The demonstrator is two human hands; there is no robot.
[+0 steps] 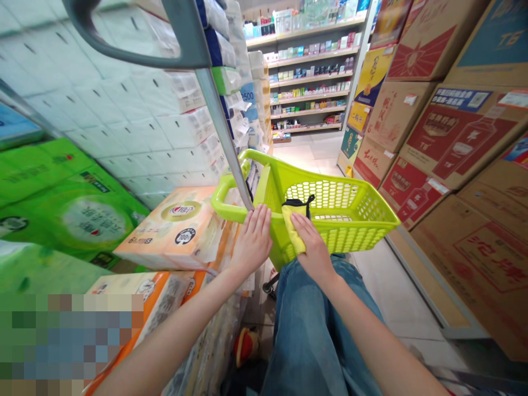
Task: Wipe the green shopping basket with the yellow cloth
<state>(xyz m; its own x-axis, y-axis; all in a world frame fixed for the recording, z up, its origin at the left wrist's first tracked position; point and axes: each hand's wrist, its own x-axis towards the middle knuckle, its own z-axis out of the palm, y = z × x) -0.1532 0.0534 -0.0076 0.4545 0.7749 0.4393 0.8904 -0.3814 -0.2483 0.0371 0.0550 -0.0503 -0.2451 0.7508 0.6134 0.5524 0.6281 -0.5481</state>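
A lime-green shopping basket (pixel 350 224) with perforated sides stands across in front of my legs, beside a grey metal pole (pixel 225 132). My left hand (pixel 254 234) is closed over the near rim of the basket, close to the foot of the pole, fingers together. In my right hand (pixel 310 242) is a yellow and black cloth (pixel 293 228), pressed against the near rim. The cloth's black part, with a small loop, hangs over the inner side. My right fingers are bent around the cloth, and its underside is hidden.
Orange tissue packs (pixel 167 220) and green packs (pixel 61 203) are stacked at left, before a wall of white packages (pixel 124 110). Cardboard cartons (pixel 445 137) rise on the right. Shelves of small goods (pixel 309 74) stand at the aisle's far end. A grey handle (pixel 140 58) tops the pole.
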